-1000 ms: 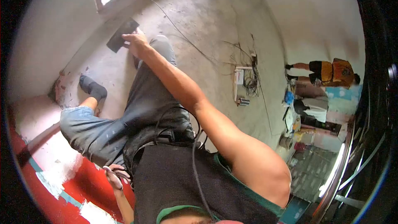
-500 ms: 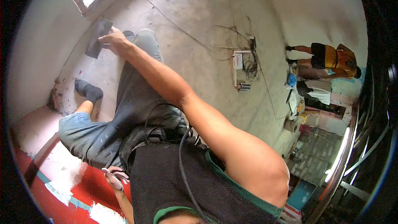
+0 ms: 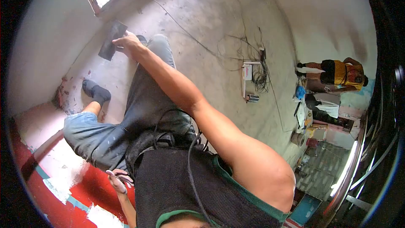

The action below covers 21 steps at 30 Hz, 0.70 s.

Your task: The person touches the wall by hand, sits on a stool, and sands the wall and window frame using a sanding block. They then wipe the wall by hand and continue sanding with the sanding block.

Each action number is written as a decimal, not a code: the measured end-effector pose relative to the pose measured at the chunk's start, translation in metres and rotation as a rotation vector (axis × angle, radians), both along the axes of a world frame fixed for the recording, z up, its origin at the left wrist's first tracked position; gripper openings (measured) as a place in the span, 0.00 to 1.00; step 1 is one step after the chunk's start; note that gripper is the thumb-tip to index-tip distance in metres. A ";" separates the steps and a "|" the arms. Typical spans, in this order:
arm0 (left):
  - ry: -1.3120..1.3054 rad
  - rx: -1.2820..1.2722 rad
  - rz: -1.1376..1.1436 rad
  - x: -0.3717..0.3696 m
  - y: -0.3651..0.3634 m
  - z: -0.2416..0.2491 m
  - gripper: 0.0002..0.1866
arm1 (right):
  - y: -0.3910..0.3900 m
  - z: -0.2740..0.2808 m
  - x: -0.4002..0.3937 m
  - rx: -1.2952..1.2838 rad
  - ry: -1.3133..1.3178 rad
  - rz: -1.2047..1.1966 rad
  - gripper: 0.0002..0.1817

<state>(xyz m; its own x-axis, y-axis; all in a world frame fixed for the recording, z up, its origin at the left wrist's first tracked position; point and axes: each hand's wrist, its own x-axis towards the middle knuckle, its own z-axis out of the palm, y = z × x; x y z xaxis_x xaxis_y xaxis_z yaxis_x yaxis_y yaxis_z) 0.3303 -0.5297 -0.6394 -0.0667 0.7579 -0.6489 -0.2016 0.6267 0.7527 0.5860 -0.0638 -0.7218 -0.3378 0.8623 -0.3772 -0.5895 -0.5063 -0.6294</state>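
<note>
Trowel (image 3: 112,40) shifted right, right hand (image 3: 130,44) gripping; left hand (image 3: 117,180) loosely open, half hidden.

Bare floor (image 3: 211,12) lies open; tangled cables (image 3: 257,74) and the wall (image 3: 46,38) hem it in.

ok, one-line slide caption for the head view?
Right hand presses a dark flat trowel to the grey wall; left hand hangs low by red paint.
</note>
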 end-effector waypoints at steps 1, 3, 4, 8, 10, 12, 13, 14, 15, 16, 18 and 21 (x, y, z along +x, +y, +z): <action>0.010 0.001 0.009 0.000 -0.001 -0.001 0.44 | 0.001 -0.001 0.000 -0.010 -0.012 0.004 0.20; 0.027 -0.001 0.023 0.004 0.002 0.003 0.44 | -0.001 0.002 -0.001 -0.003 -0.034 0.001 0.20; 0.038 -0.007 0.028 0.007 0.003 0.005 0.44 | 0.000 0.003 -0.001 0.010 -0.033 0.009 0.20; 0.069 -0.003 0.041 0.016 0.009 0.012 0.44 | 0.002 -0.008 -0.001 0.027 -0.018 0.022 0.19; 0.074 0.005 0.038 0.014 0.006 0.010 0.44 | 0.001 -0.007 -0.002 0.037 -0.058 0.023 0.19; 0.076 0.003 0.025 0.014 0.008 0.013 0.44 | 0.000 -0.002 -0.001 0.032 -0.020 0.028 0.19; 0.079 0.000 0.019 0.014 0.009 0.014 0.44 | -0.001 0.000 0.000 0.030 -0.001 0.029 0.20; 0.086 -0.009 0.017 0.015 0.009 0.016 0.44 | -0.002 -0.003 0.000 0.019 -0.005 0.030 0.21; 0.084 -0.010 0.017 0.015 0.009 0.014 0.44 | 0.000 -0.006 -0.002 0.011 -0.010 0.035 0.23; 0.082 -0.010 0.017 0.016 0.008 0.013 0.44 | 0.002 -0.009 -0.002 0.004 -0.016 0.041 0.24; 0.061 -0.014 0.024 0.011 0.005 0.007 0.44 | 0.003 -0.008 -0.001 0.009 -0.020 0.049 0.24; 0.016 -0.053 0.071 0.005 0.003 0.002 0.44 | -0.001 0.001 0.000 0.013 -0.038 0.031 0.21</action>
<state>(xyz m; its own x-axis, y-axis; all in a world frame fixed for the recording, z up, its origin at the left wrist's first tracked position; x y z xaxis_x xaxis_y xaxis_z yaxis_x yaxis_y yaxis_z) 0.3356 -0.5267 -0.6374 -0.1297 0.7155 -0.6865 -0.2347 0.6505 0.7223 0.5862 -0.0643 -0.7206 -0.3499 0.8566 -0.3791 -0.5496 -0.5155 -0.6575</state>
